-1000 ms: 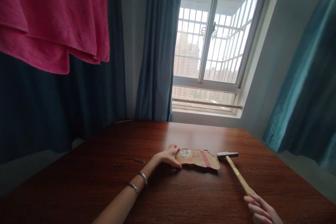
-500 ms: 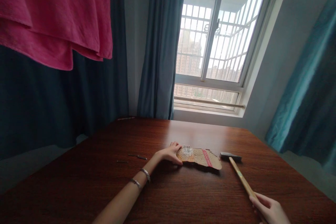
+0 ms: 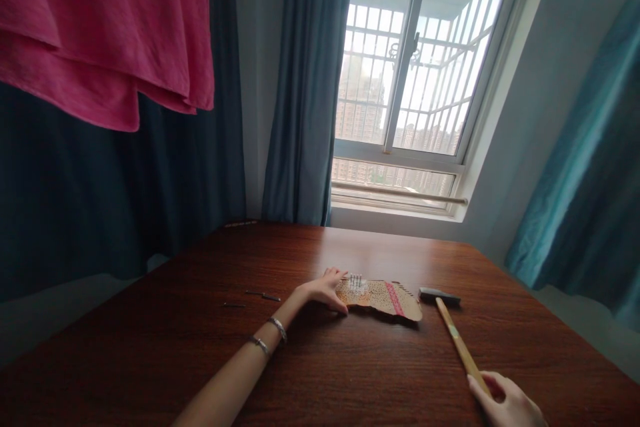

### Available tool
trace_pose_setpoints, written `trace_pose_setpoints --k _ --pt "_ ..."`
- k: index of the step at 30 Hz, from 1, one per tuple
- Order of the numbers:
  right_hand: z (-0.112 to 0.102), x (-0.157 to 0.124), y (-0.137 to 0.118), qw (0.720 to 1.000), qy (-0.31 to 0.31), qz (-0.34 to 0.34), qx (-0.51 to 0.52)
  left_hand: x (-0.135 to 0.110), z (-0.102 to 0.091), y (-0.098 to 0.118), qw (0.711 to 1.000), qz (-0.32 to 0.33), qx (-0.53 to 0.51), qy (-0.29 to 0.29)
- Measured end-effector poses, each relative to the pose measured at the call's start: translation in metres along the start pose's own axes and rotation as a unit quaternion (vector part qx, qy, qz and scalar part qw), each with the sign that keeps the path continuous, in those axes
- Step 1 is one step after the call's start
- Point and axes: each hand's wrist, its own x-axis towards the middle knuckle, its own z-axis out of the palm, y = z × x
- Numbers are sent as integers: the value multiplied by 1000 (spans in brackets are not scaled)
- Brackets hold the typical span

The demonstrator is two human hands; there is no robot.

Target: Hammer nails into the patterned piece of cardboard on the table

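Observation:
My left hand (image 3: 326, 289) grips the left end of a flat piece of cardboard (image 3: 410, 310), with the thumb at its near edge and the fingers at the far side. The cardboard is covered with small dark holes and has a red strip across it. Several nails (image 3: 356, 280) stand upright in its left part, close to my fingers. My right hand (image 3: 507, 400) is closed round the wooden handle of a hammer (image 3: 457, 340). The hammer's dark metal head rests on the table to the right of the cardboard.
Loose nails (image 3: 270, 297) lie on the brown wooden table (image 3: 320, 373) left of my left forearm. Behind the table are blue curtains (image 3: 300, 113) and a window (image 3: 400, 67) with bars outside. A pink towel (image 3: 110, 33) hangs at the upper left.
My right hand has shifted slightly left and its grip on the hammer handle looks a little different. The cardboard and my left hand stay in place.

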Motion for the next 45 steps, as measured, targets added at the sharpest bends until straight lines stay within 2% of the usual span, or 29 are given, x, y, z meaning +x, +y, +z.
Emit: trace_pose_setpoints --k 6,11,14,19,23,27,29,31,34,38,41,45 --pt "-7 4 4 1000 2 -12 28 -5 -3 3 998 18 -29 43" --pt "-16 11 15 998 -14 -37 49 -30 -28 -3 989 40 -33 139" --pt "-17 19 28 996 -22 -45 80 -58 -51 -20 985 -14 -46 165" --pt "-16 29 42 988 -24 -58 140 -117 -82 -63 975 -158 8 155" --pt "-16 32 45 986 -13 -61 152 -162 -91 -91 970 -209 24 123" --pt "-16 31 45 987 -11 -60 151 -189 -90 -101 941 -305 53 136" --pt "-16 31 45 987 -10 -62 149 -195 -87 -98 924 -359 49 126" --pt "-16 30 45 987 -11 -66 147 -197 -84 -91 916 -383 42 113" --pt "-16 28 44 986 -17 -73 148 -195 -80 -78 928 -352 55 110" --pt "-17 26 42 986 -17 -77 148 -191 -74 -65 942 -282 145 110" --pt "-19 24 40 985 -15 -85 147 -189 -67 -61 935 -259 224 97" --pt "-20 22 38 986 -14 -92 139 -185 -59 -58 914 -259 298 93"
